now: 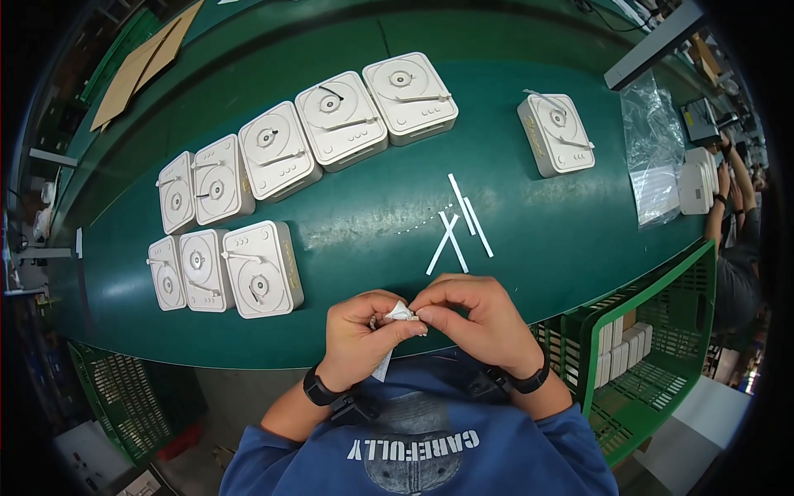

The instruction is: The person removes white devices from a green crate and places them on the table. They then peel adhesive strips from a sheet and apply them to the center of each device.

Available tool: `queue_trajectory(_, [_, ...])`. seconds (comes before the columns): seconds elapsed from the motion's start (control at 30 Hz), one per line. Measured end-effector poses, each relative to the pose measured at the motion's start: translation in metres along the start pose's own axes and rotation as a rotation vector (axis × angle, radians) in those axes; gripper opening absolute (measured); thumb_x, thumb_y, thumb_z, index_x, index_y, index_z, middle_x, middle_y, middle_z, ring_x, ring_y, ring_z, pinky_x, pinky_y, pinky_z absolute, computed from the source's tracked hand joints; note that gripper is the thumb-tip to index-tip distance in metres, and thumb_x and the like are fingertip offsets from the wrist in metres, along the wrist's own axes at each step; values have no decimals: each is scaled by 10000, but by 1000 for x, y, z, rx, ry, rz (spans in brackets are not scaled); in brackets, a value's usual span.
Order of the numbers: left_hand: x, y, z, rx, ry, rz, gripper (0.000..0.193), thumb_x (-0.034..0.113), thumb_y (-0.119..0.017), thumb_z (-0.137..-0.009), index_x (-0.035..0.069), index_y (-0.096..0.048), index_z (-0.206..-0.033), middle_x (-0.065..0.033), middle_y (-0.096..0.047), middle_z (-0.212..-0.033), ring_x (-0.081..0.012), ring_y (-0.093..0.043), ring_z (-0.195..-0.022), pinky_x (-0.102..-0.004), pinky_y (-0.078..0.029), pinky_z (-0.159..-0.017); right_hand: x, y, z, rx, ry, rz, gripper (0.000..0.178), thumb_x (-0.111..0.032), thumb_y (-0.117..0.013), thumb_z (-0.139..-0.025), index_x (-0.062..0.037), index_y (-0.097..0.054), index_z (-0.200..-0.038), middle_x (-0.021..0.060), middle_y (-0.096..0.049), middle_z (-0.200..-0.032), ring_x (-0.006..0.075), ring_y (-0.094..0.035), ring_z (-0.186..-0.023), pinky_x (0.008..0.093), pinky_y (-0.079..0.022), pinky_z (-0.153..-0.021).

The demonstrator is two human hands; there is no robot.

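My left hand (pixel 354 337) is closed in a pinch around a small crumpled white piece (pixel 399 311), perhaps paper or film. A pale tail of it hangs below the fingers. My right hand (pixel 478 319) meets the left at the table's near edge, thumb and forefinger pinched at the same piece. The fingertips hide much of it. Just beyond my hands, several narrow white strips (pixel 477 226) lie on the green table, two of them crossed. A broken line of tiny white bits (pixel 425 221) runs beside them.
Several white turntable-shaped devices (pixel 279 153) stand in two rows at the left. Another device (pixel 556 134) sits alone at the right, near clear plastic wrap (pixel 653 157). A green crate (pixel 589 355) with white boxes stands at my right. Another person's arm (pixel 718 198) shows at far right.
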State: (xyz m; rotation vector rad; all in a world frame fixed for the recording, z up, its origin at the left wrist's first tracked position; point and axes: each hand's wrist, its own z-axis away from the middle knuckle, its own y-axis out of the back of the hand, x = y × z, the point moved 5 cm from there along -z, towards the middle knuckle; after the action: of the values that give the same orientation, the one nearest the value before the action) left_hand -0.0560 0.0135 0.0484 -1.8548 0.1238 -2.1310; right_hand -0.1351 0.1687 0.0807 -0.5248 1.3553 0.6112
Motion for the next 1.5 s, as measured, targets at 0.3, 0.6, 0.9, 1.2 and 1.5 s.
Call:
queue_trajectory(0.3, [-4, 4, 3, -14, 116, -110, 148, -8, -851, -817, -16, -733, -905, -35, -709, -928, -40, -571, -736, -209, -451, -631, -10, 0, 6, 3, 96, 223, 57, 3, -691, -922, 6, -711, -975, 84, -711, -888, 169, -685, -761, 289, -515, -668])
queue_trajectory(0.6, [9, 1, 0, -74, 63, -171, 144, 30, -831, -845, -14, -721, -929, -63, -721, -951, -47, -586, -740, -216, -455, -635, -1, -4, 11, 36, 90, 180, 18, -13, -653, -949, 4, -655, -952, 78, -684, -857, 164, -675, -753, 295, -515, -668])
queue_trajectory(0.9, [32, -11, 6, -148, -225, -350, 107, 19, -798, -854, -3, -703, -900, -89, -719, -974, -85, -584, -664, -226, -433, -563, 34, -5, 11, 261, -110, -169, 120, -82, -564, -1042, 13, -619, -994, 10, -633, -871, 66, -606, -782, 244, -491, -671])
queue_trajectory(1.2, [43, -8, -3, 95, -280, -64, 171, -15, -786, -872, 0, -670, -997, -58, -705, -934, -42, -574, -692, -191, -454, -613, 34, 74, -33, 605, -79, 151, 144, -99, -580, -1033, 16, -642, -971, 6, -636, -812, 68, -592, -741, 245, -489, -665])
queue_trajectory(1.5, [-10, 2, -68, 172, 69, -62, 209, 211, -613, -1062, 57, -579, -924, -3, -584, -793, -65, -513, -683, -214, -413, -621, 22, 60, -20, 575, 14, 427, 157, -99, -649, -985, 50, -687, -1018, 51, -709, -848, 89, -629, -740, 262, -513, -681])
